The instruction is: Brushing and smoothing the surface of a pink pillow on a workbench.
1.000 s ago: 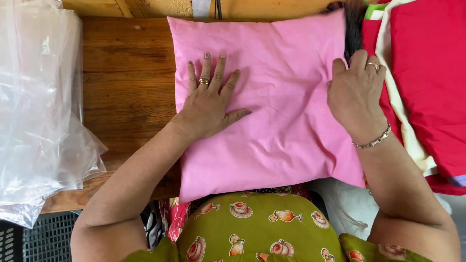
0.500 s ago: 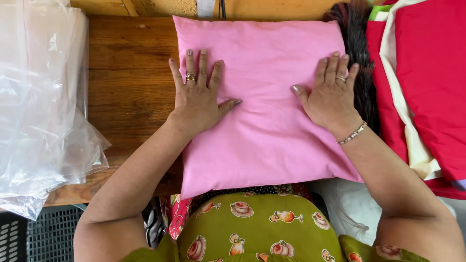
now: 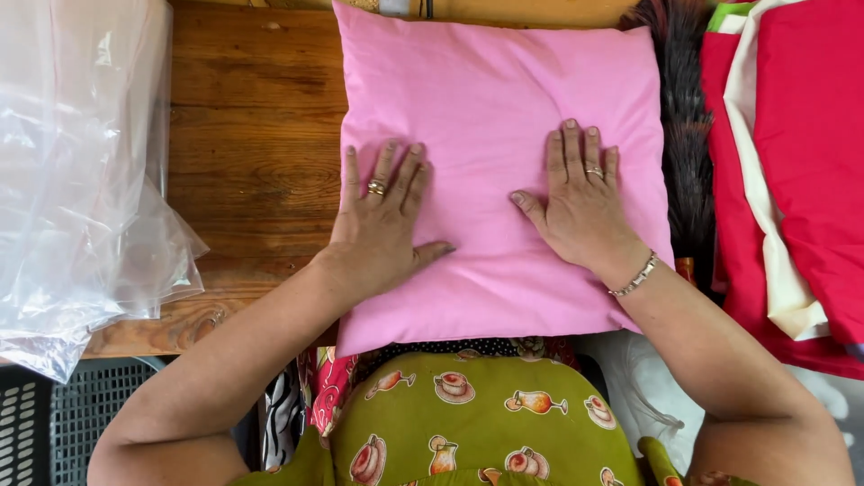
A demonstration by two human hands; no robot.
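Wooden table, seen from above: pink cushion under two flat hands.

Far left, a heap of clear, crinkled plastic sheeting on the bare grained boards; below it a dark slotted crate. Centre, the cushion, square, soft, matt cotton, fully covered and lying flat at the table's near edge, overhanging the lap. Left hand pressed on its left edge, fingers spread and straight, gripping nothing; right hand likewise flat on its right half. Judged nearly smoothed; few creases remain. Right, a dark feathery duster, then folded red and cream cloth.
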